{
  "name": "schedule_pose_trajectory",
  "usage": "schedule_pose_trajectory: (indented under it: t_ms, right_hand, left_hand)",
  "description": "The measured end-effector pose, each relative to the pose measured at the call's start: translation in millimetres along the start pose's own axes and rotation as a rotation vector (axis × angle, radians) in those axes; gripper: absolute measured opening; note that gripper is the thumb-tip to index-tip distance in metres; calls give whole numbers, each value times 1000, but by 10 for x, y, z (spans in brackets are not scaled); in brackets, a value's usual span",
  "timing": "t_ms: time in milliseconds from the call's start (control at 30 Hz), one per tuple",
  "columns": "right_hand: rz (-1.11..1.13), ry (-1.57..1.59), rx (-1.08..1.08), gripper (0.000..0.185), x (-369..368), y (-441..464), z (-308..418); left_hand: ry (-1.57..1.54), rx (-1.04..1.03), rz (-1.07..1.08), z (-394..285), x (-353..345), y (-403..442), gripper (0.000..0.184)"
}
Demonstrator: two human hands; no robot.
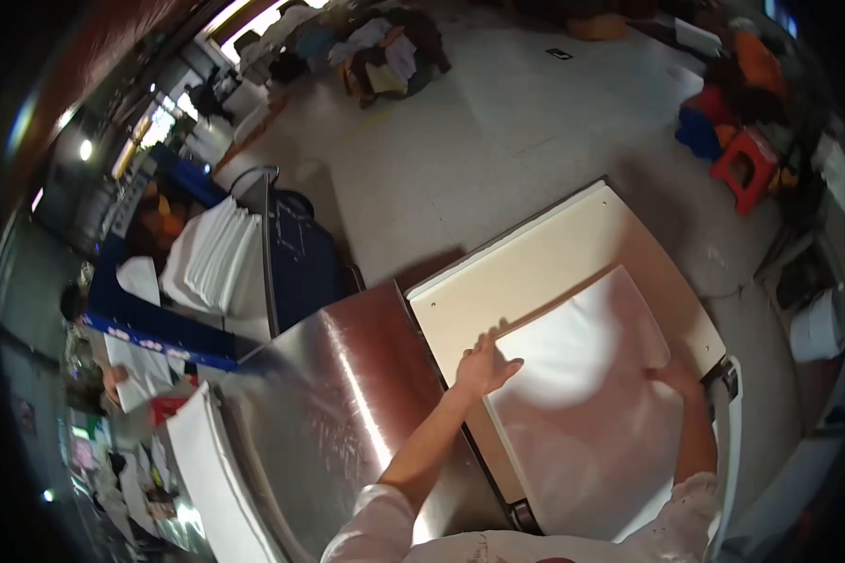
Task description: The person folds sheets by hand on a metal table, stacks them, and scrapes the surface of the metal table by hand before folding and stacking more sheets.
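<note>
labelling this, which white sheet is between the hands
The sheet on the beige board, between left hand and right hand; other white sheets are farther left.

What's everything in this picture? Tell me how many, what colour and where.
Sheet: at least one layer, white, on the board
Board: one, beige, right of centre
Metal table: one, silver, left of the board
Sheet stacks: two, white, left side
Stool: one, red, upper right
Floor: one, grey, beyond the board
Background clutter: uncountable, mixed colours, dim edges
Left hand: one, pale sleeve, sheet's left edge
Right hand: one, pale sleeve, sheet's right edge
</note>
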State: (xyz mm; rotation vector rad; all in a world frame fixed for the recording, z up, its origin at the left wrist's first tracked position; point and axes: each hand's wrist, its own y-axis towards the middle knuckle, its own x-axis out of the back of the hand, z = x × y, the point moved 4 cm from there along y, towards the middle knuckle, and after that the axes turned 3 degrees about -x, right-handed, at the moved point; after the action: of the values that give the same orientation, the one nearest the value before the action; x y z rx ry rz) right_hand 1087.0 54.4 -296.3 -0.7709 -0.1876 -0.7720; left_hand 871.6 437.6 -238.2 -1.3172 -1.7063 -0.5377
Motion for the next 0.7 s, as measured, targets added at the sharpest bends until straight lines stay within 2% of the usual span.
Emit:
schedule_pose_trajectory:
  t_ms: [67,100,167,233,300,367,400,433,500,533,567,600,633,700]
  right_hand:
    - [-225,-222,149,92,-35,-184,371]
    - [-338,-331,237,93,-72,-311,596]
    - [-464,-537,250,94,-290,-328,625]
    - [-224,-671,35,101,-691,-156,604]
    - [-96,-670,-55,103,-1217,-605,1435]
    - [27,-822,165,101,-1819,-674,1747]
    - [106,-904,281,100,-2181,-756,1894]
    - [87,-937,466,98,-2538,-971,2116]
    - [47,-935,836,94,-3218,-1530,2494]
    - [157,-927,1011,91,-3497,-1680,2640]
    - [250,-1031,914,90,-3821,-1903,2793]
    - [331,-1131,801,88,-4130,-2193,2985]
    - [415,-1227,670,87,-4380,-2284,3141]
    - [524,-1209,988,80,-4983,-2493,3250]
  left_hand:
    - [117,102,76,34,-94,67,80]
    - [69,72,53,127,-111,32,80]
    - [-8,10,3,491,-73,-198,80]
    - [-142,237,217,707,231,-772,78]
    - [-11,363,232,1201,206,-1534,82]
    - [-65,477,135,1435,332,-2559,84]
    - [-133,522,23,1520,345,-3122,87]
    - [-195,568,-93,1570,326,-3712,89]
    - [-266,731,-99,1604,68,-4911,97]
    - [-354,868,-91,1467,-89,-5357,98]
    - [-528,982,-159,1390,-297,-5781,98]
    - [-456,1065,-243,1246,-365,-6075,93]
    - [-678,1082,-338,1102,-406,-6191,84]
    - [-667,1114,-644,1138,-1110,-6598,71]
